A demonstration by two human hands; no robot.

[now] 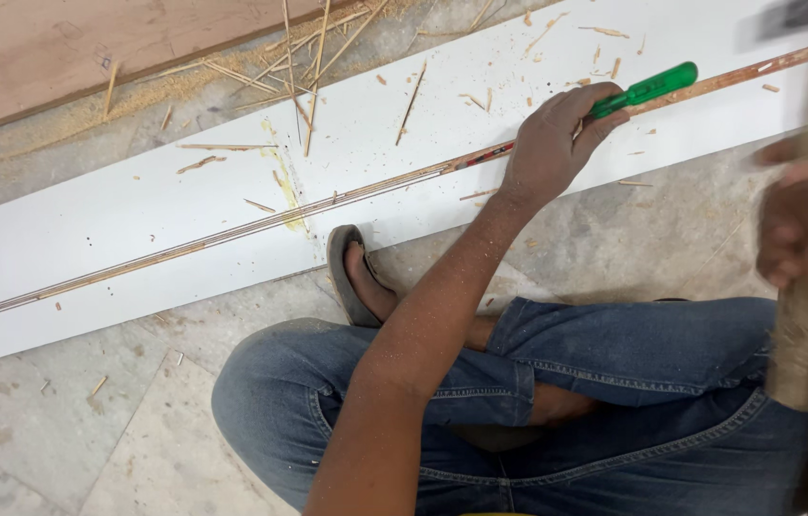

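Left hand [549, 145] of yours is clamped on the green-handled chisel [641, 91] laid in the long groove [232, 229] of the smooth white board [89, 220], while your blurred right hand [805, 229] grips a rough wooden hammer handle [794, 344] over open stone floor [89, 430] strewn with splinters.

The white board [137, 215] looks smooth and matt, its long groove [232, 227] baring raw brown wood. The tool handle [648, 88] is glossy translucent green plastic. The hammer handle [796, 334] is rough pale wood. The floor [60, 430] is dull grey mottled stone, strewn with splinters [308, 57] and sawdust.
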